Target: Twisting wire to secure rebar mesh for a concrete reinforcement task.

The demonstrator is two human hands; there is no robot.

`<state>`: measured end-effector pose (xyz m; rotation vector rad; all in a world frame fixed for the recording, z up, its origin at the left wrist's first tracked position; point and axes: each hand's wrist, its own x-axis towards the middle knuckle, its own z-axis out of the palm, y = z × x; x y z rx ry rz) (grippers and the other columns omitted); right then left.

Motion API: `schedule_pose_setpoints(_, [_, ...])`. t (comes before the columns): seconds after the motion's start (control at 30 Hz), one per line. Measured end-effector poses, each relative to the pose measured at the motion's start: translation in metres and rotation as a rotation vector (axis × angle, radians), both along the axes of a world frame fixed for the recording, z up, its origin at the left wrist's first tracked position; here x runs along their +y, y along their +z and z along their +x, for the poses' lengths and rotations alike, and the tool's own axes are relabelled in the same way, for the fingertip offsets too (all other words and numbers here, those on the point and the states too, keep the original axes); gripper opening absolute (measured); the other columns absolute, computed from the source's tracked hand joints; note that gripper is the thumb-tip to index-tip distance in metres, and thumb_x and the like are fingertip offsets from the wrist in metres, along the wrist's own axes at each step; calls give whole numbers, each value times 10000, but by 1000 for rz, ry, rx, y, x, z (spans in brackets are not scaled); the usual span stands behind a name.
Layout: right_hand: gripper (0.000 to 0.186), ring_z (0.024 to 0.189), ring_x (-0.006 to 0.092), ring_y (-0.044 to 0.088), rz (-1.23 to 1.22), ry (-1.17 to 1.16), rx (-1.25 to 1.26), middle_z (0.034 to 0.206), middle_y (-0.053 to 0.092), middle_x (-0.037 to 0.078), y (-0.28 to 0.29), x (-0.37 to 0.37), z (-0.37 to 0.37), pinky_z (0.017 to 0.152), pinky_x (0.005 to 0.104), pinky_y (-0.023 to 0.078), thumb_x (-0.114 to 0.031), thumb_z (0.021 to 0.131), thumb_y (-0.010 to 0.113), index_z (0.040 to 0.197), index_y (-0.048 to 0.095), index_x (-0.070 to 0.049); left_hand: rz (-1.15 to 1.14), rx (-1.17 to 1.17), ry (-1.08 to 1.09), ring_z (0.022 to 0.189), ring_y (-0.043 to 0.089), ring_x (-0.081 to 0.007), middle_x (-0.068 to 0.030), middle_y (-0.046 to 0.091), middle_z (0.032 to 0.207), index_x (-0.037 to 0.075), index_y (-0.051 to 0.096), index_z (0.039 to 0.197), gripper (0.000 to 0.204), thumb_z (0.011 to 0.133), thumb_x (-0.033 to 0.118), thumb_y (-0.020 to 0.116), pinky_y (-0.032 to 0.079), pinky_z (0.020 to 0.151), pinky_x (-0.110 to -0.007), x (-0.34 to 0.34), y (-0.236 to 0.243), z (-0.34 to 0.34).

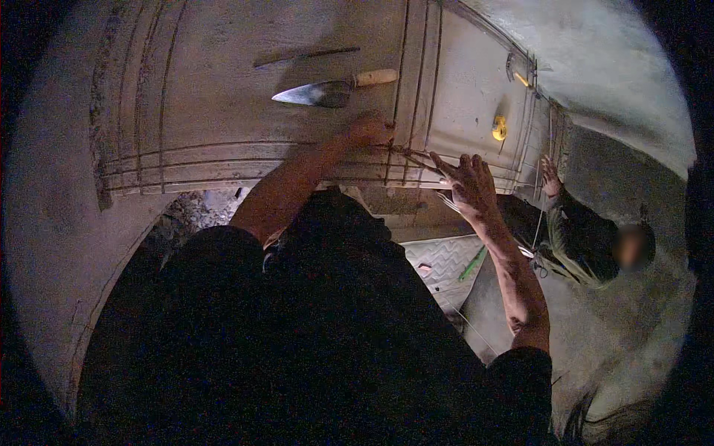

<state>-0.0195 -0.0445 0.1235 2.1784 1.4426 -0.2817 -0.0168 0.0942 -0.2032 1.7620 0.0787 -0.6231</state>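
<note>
Head view: the left hand (366, 132) presses on the moulded plaster band (245, 167), grip unclear, while the right hand (468, 182), fingers spread and empty, steadies its edge; apparently shaping the moulding, which next calls for the trowel (331, 89) lying above.

One trowel (333, 91), wooden handle, lying on concrete slab (223, 67). One thin dark rod (305, 55) just above it. One yellow object (499, 128) on slab's right part. Two own hands: left hand (366, 131), right hand (468, 184), both at slab edge. One co-worker (595, 241) below right, one of their hands (550, 176) visible on slab edge. One white ribbed sheet (442, 262) below. One green stick (471, 264) beside it.
</note>
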Motion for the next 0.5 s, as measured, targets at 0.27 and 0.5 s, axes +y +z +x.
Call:
schedule_pose_setpoints(0.27, [602, 703, 257, 519, -41, 48, -32, 836, 500, 103, -3, -7, 6, 596, 371, 459, -63, 771, 532, 1322, 432, -284, 140, -137, -104, 1020, 561, -317, -177, 582, 1125, -21, 562, 1099, 498, 852, 397, 451, 423, 897, -461, 1, 17, 4])
schedule_pose_setpoints(0.5, [275, 548, 188, 519, -183, -212, 202, 659, 520, 50, -14, -16, 9, 500, 327, 445, -182, 874, 528, 1137, 521, -101, 54, -107, -120, 867, 602, -300, -169, 630, 975, -16, 615, 955, 405, 839, 348, 480, 455, 812, -451, 8, 23, 1])
